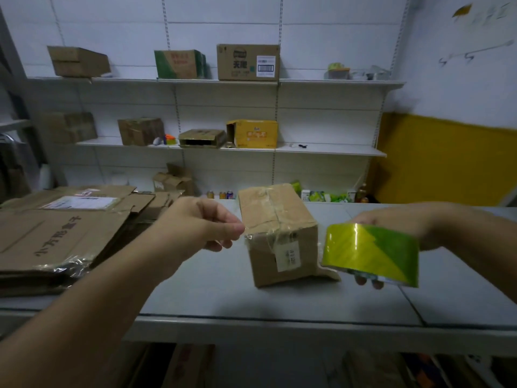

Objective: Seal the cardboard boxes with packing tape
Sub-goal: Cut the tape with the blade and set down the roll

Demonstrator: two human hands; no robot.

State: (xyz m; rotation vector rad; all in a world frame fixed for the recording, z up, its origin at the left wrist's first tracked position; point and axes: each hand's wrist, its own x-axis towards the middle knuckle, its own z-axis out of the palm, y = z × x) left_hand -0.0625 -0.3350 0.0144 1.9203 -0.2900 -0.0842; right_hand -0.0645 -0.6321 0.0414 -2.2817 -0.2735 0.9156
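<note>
A small brown cardboard box (279,233) stands on the grey table (279,298), its top flaps crossed by old clear tape and a white label on its near side. My right hand (397,222) grips a yellow-green roll of packing tape (369,254) just right of the box. A clear strip of tape (282,236) stretches from the roll across the box's near top edge to my left hand (207,222), which pinches the strip's free end at the box's left corner.
Flattened cardboard sheets (61,233) are stacked on the table's left side. Wall shelves behind hold several boxes (247,62). Small cans and green packets (324,196) line the table's far edge. A yellow wall panel is at the right.
</note>
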